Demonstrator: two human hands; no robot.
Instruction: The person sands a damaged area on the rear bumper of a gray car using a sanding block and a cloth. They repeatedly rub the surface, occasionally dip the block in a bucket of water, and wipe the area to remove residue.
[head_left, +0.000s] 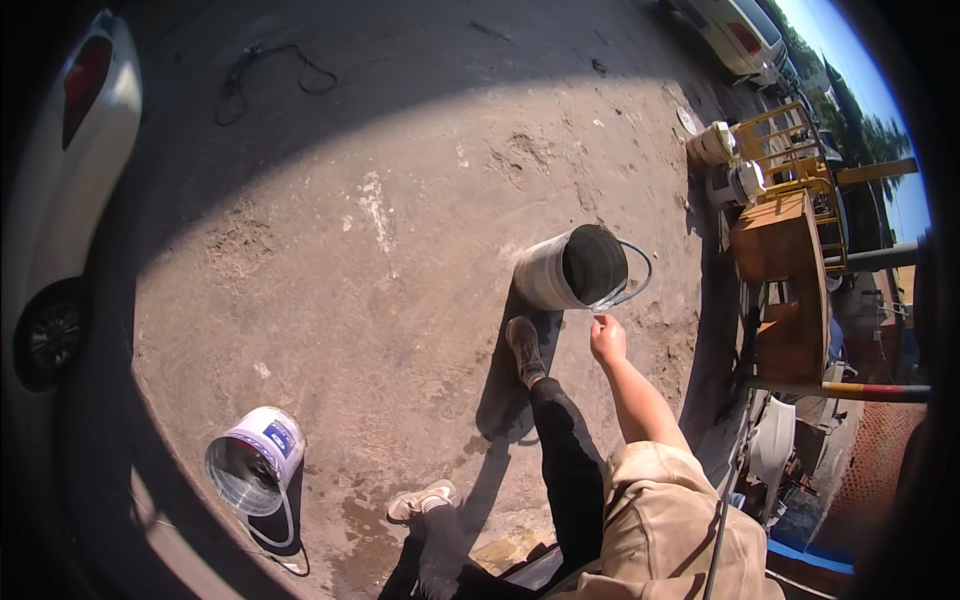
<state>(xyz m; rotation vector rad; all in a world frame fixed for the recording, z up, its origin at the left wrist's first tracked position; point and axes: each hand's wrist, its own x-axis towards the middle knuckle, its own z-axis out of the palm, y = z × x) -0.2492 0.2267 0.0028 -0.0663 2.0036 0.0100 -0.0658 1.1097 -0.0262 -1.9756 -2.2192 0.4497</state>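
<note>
My right hand (608, 339) reaches out at the end of a bare arm, its fingers curled and nothing visible in them. Just beyond it is a large whitish bucket (541, 271) with a dark inside. Its thin handle loops out to the right, and the hand is close to the rim; whether they touch is unclear. My left hand is out of view. A smaller white bucket (291, 433) with a blue label stands at the lower left, liquid and something dark inside, its pale handle hanging down. My shoes (523, 341) are on the ground between the two buckets.
A pale car (112, 161) is at the left edge, another vehicle (724, 34) at top right. A cable (296, 49) lies on the shaded ground. Two white buckets (709, 146) stand near a yellow metal frame (806, 180) and a brown box-like piece (772, 236) on the right.
</note>
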